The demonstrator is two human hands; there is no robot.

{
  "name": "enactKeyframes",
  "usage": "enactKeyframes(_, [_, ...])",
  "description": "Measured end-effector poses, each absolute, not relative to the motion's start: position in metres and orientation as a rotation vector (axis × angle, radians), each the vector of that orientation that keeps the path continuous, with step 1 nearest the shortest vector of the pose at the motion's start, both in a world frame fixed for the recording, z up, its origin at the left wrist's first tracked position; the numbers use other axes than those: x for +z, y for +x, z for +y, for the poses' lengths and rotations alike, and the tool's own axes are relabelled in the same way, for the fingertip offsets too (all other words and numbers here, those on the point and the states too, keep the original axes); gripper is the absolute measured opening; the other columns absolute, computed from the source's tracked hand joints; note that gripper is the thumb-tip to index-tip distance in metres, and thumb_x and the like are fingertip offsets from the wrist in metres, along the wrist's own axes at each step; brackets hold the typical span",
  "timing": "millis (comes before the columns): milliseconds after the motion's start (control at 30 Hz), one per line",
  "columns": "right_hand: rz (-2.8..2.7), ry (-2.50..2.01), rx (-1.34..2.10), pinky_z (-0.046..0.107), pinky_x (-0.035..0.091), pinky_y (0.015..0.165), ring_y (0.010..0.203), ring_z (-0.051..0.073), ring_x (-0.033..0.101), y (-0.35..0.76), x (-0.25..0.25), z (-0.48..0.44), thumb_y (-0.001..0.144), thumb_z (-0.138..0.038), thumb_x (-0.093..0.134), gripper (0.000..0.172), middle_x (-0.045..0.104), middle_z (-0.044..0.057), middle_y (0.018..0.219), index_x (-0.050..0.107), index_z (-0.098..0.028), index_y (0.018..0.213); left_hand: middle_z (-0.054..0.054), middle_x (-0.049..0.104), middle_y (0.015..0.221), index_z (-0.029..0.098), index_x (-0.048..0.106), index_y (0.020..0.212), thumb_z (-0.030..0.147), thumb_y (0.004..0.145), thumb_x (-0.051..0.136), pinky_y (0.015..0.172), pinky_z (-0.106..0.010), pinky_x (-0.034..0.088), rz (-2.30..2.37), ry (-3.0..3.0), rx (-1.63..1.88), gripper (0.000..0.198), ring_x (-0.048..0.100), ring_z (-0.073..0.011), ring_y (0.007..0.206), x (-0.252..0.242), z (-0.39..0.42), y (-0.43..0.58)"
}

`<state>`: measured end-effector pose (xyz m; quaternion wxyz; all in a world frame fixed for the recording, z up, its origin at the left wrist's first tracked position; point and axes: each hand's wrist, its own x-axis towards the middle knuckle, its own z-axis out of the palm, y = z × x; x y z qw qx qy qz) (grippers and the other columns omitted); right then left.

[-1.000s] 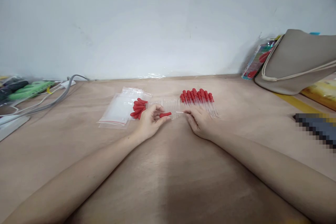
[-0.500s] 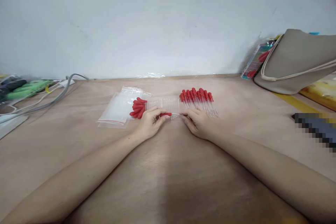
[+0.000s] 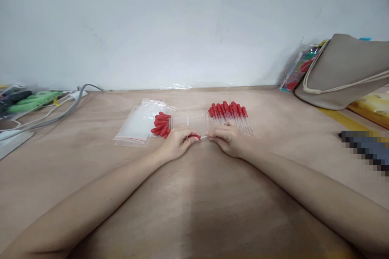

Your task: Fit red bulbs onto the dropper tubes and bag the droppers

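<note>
The left hand (image 3: 181, 143) pinches a red, elongated rubbery bulb (image 3: 197, 137); the right hand (image 3: 228, 140) pinches a slim, clear tube (image 3: 204, 137), end to end, probably for alignment. Whether they join is unclear. Loose clear glassy tubes (image 3: 197, 122) lie just beyond the fingers, presumably for reach.

At mid-frame, the brown surface (image 3: 146, 210) carries clear bags (image 3: 130, 125), red bulbs (image 3: 160, 123), clear tubes (image 3: 198, 123) and red-topped droppers (image 3: 225, 109); cables (image 3: 72, 110) lie at left, a drawstring bag (image 3: 340, 73) upper right.
</note>
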<state>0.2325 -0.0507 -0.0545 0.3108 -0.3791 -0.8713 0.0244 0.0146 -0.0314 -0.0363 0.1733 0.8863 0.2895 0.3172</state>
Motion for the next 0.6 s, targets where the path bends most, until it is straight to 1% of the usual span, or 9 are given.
enactKeyframes(67, [-2.293, -1.027, 0.031, 0.030, 0.023, 0.072, 0.069, 0.012, 0.056, 0.233, -0.055, -0.051, 0.089, -0.024, 0.041, 0.023, 0.067, 0.001, 0.078, 0.064, -0.020, 0.090, -0.002, 0.066, 0.080, 0.018, 0.063, 0.086, 0.023, 0.085, 0.050, 0.070, -0.027, 0.046, 0.821, 2.535, 0.881, 0.014, 0.060, -0.0147, 0.076, -0.037, -0.032, 0.015])
enactKeyframes(233, [-2.244, -1.096, -0.089, 0.031, 0.020, 0.071, 0.071, 0.013, 0.056, 0.228, -0.053, -0.055, 0.090, -0.027, 0.039, 0.026, 0.069, 0.004, 0.085, 0.064, -0.019, 0.093, -0.003, 0.065, 0.078, 0.016, 0.063, 0.087, 0.027, 0.085, 0.052, 0.065, -0.025, 0.045, 0.898, 2.542, 0.933, 0.015, 0.059, -0.0139, 0.071, -0.040, -0.031, 0.016])
enactKeyframes(400, [-2.305, -1.123, -0.135, 0.031, 0.018, 0.069, 0.063, 0.012, 0.051, 0.222, -0.048, -0.055, 0.089, -0.026, 0.037, 0.028, 0.067, 0.003, 0.075, 0.064, -0.017, 0.086, -0.004, 0.065, 0.078, 0.016, 0.062, 0.087, 0.027, 0.084, 0.053, 0.066, -0.026, 0.045, 0.825, 2.625, 0.906, 0.015, 0.059, -0.0146, 0.073, -0.040, -0.030, 0.015])
enactKeyframes(600, [-2.321, -1.205, -0.057, 0.031, 0.017, 0.070, 0.063, 0.012, 0.049, 0.215, -0.045, -0.056, 0.090, -0.027, 0.036, 0.029, 0.067, 0.002, 0.076, 0.062, -0.017, 0.085, -0.004, 0.064, 0.076, 0.016, 0.062, 0.086, 0.025, 0.084, 0.053, 0.066, -0.026, 0.046, 0.792, 2.669, 0.933, 0.013, 0.058, -0.0147, 0.071, -0.039, -0.029, 0.015])
